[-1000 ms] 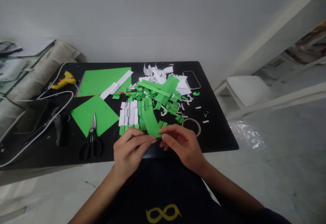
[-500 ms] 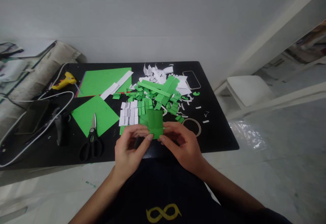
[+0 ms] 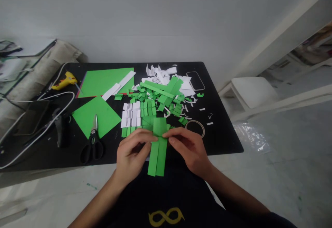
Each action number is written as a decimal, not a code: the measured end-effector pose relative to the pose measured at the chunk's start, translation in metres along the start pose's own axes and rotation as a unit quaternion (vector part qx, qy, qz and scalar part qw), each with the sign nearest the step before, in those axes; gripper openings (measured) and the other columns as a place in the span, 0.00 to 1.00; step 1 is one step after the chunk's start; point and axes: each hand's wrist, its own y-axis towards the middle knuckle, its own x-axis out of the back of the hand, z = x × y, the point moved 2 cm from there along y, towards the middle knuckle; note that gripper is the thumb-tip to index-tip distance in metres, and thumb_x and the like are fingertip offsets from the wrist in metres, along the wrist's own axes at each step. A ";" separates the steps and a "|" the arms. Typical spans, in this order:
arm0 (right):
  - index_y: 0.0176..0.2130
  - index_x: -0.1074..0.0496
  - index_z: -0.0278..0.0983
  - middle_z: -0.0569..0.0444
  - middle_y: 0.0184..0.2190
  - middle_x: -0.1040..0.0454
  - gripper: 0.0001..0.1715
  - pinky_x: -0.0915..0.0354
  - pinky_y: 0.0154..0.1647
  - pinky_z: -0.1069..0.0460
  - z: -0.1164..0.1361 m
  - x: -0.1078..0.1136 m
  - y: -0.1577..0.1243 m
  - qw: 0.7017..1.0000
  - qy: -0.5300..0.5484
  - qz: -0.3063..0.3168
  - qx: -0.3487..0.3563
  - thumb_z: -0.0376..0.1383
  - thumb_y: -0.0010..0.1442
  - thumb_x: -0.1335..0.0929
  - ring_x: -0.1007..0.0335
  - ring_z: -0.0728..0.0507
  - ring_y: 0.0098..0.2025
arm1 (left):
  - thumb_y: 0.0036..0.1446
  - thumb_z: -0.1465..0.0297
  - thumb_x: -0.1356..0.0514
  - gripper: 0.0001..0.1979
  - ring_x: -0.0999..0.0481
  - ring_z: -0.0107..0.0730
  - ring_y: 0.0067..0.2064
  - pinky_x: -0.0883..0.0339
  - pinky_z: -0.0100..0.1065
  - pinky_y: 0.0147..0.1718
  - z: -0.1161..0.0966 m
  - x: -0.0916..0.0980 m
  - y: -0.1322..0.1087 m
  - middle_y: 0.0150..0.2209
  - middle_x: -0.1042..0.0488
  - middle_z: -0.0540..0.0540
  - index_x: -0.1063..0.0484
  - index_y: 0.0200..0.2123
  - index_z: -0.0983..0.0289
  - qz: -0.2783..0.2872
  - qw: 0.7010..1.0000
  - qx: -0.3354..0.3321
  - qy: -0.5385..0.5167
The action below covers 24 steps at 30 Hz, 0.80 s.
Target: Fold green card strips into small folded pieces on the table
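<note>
The green strip (image 3: 161,148) is held up at the worktop's (image 3: 218,131) near edge, its lower end over the dark shirt (image 3: 166,193). Its long axis runs away from the person, far end leaning slightly right. The left hand (image 3: 133,150) has its fingers pinched on the left edge, the right hand (image 3: 190,148) its fingers on the right edge, both nearly closed. Folded pieces (image 3: 131,115) lie just beyond; scissors (image 3: 94,145) left, a ring (image 3: 203,131) right.

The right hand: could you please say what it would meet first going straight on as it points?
The right hand would first meet the green strip at its fingertips, then probably the left hand; depth is unclear.
</note>
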 end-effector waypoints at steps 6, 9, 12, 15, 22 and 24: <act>0.43 0.16 0.43 0.56 0.36 0.16 0.10 0.21 0.39 0.54 -0.005 -0.003 -0.003 0.999 0.020 -0.021 -0.043 0.34 0.59 0.20 0.17 0.46 0.38 | 0.64 0.84 0.38 0.14 0.18 0.30 0.41 0.25 0.30 0.36 -0.005 0.001 0.000 0.41 0.19 0.53 0.19 0.42 0.60 -0.007 0.997 -0.060 0.041; 0.42 0.16 0.44 0.55 0.36 0.15 0.10 0.20 0.40 0.52 -0.007 -0.004 -0.004 0.999 0.002 -0.031 -0.041 0.34 0.58 0.20 0.16 0.45 0.38 | 0.65 0.83 0.38 0.14 0.18 0.31 0.40 0.25 0.30 0.33 -0.007 0.003 -0.001 0.42 0.19 0.54 0.19 0.43 0.59 -0.002 0.998 -0.055 0.033; 0.41 0.15 0.44 0.55 0.36 0.14 0.09 0.19 0.40 0.51 -0.005 -0.004 -0.005 0.999 -0.015 -0.041 -0.031 0.35 0.59 0.20 0.15 0.44 0.37 | 0.66 0.80 0.39 0.13 0.17 0.33 0.42 0.23 0.31 0.35 -0.008 0.002 -0.004 0.42 0.19 0.55 0.19 0.45 0.59 0.000 1.000 -0.027 0.002; 0.41 0.15 0.44 0.55 0.36 0.13 0.08 0.18 0.40 0.49 -0.003 -0.005 -0.005 0.998 -0.028 -0.048 -0.020 0.34 0.59 0.20 0.15 0.43 0.37 | 0.65 0.77 0.35 0.12 0.17 0.31 0.41 0.20 0.30 0.38 -0.007 -0.002 -0.007 0.41 0.18 0.53 0.21 0.50 0.58 -0.037 0.999 0.026 -0.031; 0.39 0.14 0.44 0.55 0.35 0.13 0.08 0.18 0.39 0.51 -0.002 -0.006 -0.004 0.998 -0.034 -0.060 -0.007 0.33 0.58 0.20 0.14 0.44 0.37 | 0.62 0.77 0.30 0.08 0.17 0.25 0.36 0.22 0.24 0.37 -0.006 -0.009 -0.007 0.37 0.16 0.48 0.19 0.42 0.58 -0.060 0.997 0.044 0.018; 0.40 0.14 0.44 0.55 0.35 0.13 0.07 0.18 0.39 0.50 -0.002 -0.007 -0.005 0.997 -0.033 -0.063 -0.010 0.35 0.59 0.20 0.14 0.43 0.37 | 0.62 0.78 0.30 0.08 0.17 0.25 0.37 0.22 0.24 0.37 -0.007 -0.009 -0.007 0.37 0.16 0.48 0.19 0.41 0.58 -0.067 0.997 0.040 0.016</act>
